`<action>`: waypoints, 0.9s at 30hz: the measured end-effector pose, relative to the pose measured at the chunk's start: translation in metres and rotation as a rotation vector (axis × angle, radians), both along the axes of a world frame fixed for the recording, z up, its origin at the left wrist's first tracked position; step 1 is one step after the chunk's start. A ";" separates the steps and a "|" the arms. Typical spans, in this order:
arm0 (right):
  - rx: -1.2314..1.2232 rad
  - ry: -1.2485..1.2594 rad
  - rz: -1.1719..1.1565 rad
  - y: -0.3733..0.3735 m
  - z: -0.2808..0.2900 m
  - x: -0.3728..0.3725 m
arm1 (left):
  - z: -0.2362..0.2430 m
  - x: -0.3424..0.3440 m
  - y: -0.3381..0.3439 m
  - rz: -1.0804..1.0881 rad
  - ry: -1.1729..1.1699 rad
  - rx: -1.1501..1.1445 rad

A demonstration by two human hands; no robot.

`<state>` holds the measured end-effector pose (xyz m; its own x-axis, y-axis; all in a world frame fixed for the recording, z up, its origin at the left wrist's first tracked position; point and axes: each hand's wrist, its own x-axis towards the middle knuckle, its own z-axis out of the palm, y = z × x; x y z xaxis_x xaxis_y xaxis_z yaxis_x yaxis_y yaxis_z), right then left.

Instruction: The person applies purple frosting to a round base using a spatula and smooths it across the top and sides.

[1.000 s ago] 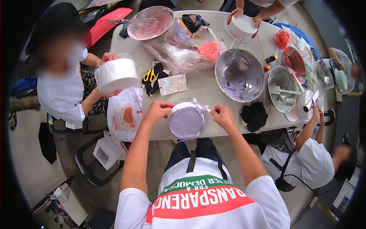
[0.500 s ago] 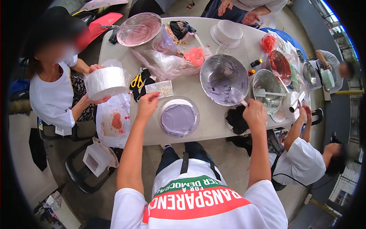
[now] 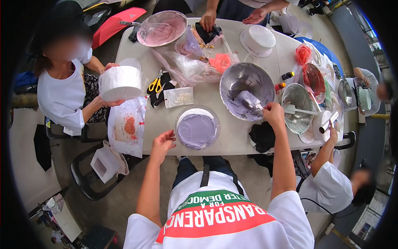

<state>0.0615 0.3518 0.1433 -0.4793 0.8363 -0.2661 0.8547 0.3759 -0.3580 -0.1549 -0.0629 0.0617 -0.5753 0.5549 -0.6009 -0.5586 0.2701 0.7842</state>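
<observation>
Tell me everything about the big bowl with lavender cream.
The bowl is round and silvery, apparently metal, its inside smeared with lavender cream. It rests open side up on the pale table, right of the round lavender-topped form. The right hand holds a cream-coated tool over its inside; contact is unclear.

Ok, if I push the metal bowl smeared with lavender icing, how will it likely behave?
The bowl probably won't flex: its metal looks stiff. Its curved sides may let it rock. The inside could be slippery, given the smeared lavender icing.
</observation>
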 end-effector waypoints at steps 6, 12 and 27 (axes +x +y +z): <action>-0.612 0.495 -0.322 -0.008 -0.012 0.040 | -0.001 0.015 -0.008 0.068 -0.086 0.002; -1.021 1.016 -0.433 -0.045 -0.013 0.055 | 0.015 -0.046 0.042 -0.098 0.162 -0.037; -0.602 0.868 -0.067 -0.152 -0.009 0.027 | 0.016 -0.108 0.141 -0.968 0.476 -0.159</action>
